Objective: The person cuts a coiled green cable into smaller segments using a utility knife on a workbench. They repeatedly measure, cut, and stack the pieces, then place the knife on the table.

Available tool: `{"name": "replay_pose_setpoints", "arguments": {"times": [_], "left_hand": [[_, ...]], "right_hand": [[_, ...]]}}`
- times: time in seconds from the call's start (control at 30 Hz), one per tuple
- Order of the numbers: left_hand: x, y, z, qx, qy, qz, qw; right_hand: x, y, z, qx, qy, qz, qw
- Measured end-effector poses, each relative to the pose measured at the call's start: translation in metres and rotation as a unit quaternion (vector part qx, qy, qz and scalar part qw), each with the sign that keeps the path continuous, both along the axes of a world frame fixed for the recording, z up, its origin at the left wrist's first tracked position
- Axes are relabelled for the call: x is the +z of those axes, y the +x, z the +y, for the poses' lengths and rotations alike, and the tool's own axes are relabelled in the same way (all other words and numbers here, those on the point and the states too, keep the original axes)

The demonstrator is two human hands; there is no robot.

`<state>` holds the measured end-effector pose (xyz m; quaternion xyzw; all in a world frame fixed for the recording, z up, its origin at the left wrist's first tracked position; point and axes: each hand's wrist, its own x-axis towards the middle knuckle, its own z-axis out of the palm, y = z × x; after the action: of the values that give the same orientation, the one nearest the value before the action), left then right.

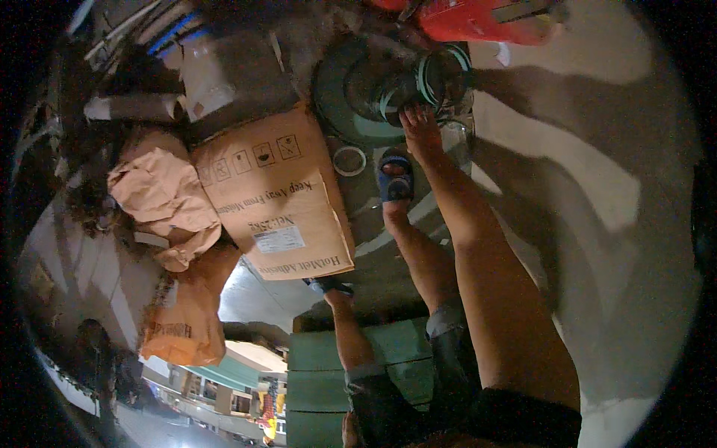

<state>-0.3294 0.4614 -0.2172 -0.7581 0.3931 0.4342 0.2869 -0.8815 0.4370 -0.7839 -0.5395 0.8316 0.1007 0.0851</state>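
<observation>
My right hand (pixel 420 128) reaches far out on a bare arm and has its fingers on the rim of a dark cylinder with pale green bands (pixel 429 78). The cylinder lies against a dark round basin (pixel 343 101). My left hand is not in view. Below the hand I see my legs, with a blue sandal (pixel 394 179) on one foot and another sandal (pixel 327 284) on the other. A small white ring (pixel 349 160) lies on the floor beside the basin.
A flattened cardboard box (pixel 276 201) lies left of my legs, with crumpled brown paper (pixel 160 194) and an orange-brown bag (pixel 183 321) beyond it. A red object (pixel 478 19) sits behind the cylinder. Green boards (pixel 336 373) lie under my legs. Pale concrete floor (pixel 597 187) spreads to the right.
</observation>
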Motion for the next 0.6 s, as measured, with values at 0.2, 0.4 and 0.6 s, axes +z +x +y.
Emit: {"name": "replay_pose_setpoints", "arguments": {"times": [0.2,0.4,0.6], "left_hand": [[0.007,-0.004,0.046,0.137,0.046,-0.044,0.989],[0.064,0.012,0.11,0.259,0.059,-0.062,0.962],[0.128,0.063,0.163,0.351,0.057,-0.063,0.932]], "right_hand": [[-0.004,-0.023,0.018,0.161,-0.019,-0.106,0.981],[0.063,-0.028,0.004,0.233,0.137,-0.178,0.946],[0.2,0.01,-0.051,0.123,0.202,-0.342,0.91]]}}
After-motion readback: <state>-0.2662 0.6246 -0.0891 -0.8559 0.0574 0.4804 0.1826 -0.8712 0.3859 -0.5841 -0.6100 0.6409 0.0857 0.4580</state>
